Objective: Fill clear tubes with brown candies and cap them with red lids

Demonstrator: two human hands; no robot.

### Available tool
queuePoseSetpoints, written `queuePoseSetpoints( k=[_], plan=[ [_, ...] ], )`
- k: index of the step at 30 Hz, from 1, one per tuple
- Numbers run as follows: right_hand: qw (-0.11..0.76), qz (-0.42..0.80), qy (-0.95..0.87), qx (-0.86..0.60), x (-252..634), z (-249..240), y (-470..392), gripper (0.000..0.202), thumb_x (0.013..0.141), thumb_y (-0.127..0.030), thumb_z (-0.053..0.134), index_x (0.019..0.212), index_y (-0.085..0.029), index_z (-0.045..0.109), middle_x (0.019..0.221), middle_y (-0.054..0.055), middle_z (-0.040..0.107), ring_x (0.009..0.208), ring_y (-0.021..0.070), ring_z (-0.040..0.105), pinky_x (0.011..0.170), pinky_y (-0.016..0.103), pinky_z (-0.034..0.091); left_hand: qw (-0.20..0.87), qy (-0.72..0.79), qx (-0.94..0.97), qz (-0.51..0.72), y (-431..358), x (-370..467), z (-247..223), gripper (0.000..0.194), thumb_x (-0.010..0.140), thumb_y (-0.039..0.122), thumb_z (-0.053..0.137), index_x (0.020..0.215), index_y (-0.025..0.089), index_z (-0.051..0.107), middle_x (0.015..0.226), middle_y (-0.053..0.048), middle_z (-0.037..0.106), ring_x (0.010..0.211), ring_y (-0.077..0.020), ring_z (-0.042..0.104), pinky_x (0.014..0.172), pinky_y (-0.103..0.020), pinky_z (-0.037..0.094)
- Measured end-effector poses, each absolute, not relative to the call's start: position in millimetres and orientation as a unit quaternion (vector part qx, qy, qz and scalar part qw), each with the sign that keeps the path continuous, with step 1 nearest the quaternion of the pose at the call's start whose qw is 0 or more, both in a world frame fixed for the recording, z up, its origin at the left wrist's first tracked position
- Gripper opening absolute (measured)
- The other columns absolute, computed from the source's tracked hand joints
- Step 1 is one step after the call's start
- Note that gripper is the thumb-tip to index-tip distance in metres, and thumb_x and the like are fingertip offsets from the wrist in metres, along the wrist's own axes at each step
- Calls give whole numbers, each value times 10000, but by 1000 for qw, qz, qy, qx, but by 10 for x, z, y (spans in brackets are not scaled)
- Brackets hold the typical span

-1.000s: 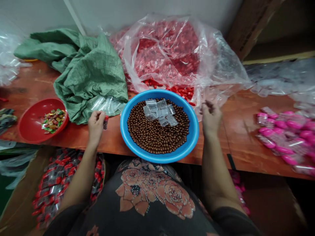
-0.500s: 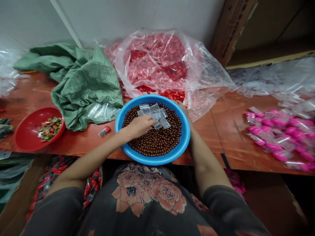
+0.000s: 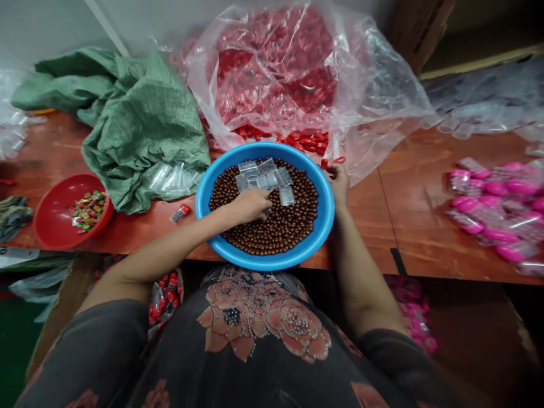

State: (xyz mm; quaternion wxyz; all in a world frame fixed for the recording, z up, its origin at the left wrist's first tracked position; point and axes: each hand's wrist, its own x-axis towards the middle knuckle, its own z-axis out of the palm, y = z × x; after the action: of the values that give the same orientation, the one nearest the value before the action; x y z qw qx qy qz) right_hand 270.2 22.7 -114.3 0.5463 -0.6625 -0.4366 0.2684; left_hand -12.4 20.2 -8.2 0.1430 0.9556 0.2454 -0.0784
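A blue basin (image 3: 202, 212) holds many small round brown balls (image 3: 272, 241), with several small clear plastic cases (image 3: 268, 180) lying on top. Inside it, my left hand (image 3: 250, 207) is closed, its fingers low over the balls around a clear case that is mostly hidden. By the basin's right rim, my right hand (image 3: 340, 184) pinches a small red plastic cap (image 3: 325, 164) with a red loop beside it. Behind the basin, loose red caps (image 3: 308, 141) spill from a big clear plastic bag (image 3: 272, 73).
On the left are a red bowl (image 3: 51, 229) of wrapped candies, a green woven sack (image 3: 140, 130) and a filled case with a red cap (image 3: 181, 213). Pink-capped cases (image 3: 501, 204) lie on the right of the table (image 3: 365, 226). Red-capped ones (image 3: 165, 297) sit below its edge.
My right hand has come up from behind the basin's rim and now shows a red cap in its fingers. My left hand remains in the basin, closed around a case. The view has tilted downward.
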Motion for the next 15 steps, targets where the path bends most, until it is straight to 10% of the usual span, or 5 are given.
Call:
queuePoseSetpoints(
  k=[8, 15],
  plan=[
    [600, 269, -366, -658, 2602, -959, -122, 352, 792, -538, 674, 785, -212, 542, 744, -40, 540, 673, 118, 509, 699, 284, 476, 398, 352, 846, -48, 103, 105, -224, 212, 752, 132, 710, 964, 125, 723, 903, -71, 722, 860, -203, 658, 788, -307, 472],
    [590, 282, -339, -676, 2652, -1186, -185, 425, 755, -455, 684, 1096, -240, 548, 996, 25, 646, 912, 179, 622, 837, 360, 523, 686, 455, 568, 30, 125, 319, -407, 296, 597, -30, 772, 796, 125, 617, 641, 4, 679, 634, -156, 654, 712, -322, 538]
  ],
)
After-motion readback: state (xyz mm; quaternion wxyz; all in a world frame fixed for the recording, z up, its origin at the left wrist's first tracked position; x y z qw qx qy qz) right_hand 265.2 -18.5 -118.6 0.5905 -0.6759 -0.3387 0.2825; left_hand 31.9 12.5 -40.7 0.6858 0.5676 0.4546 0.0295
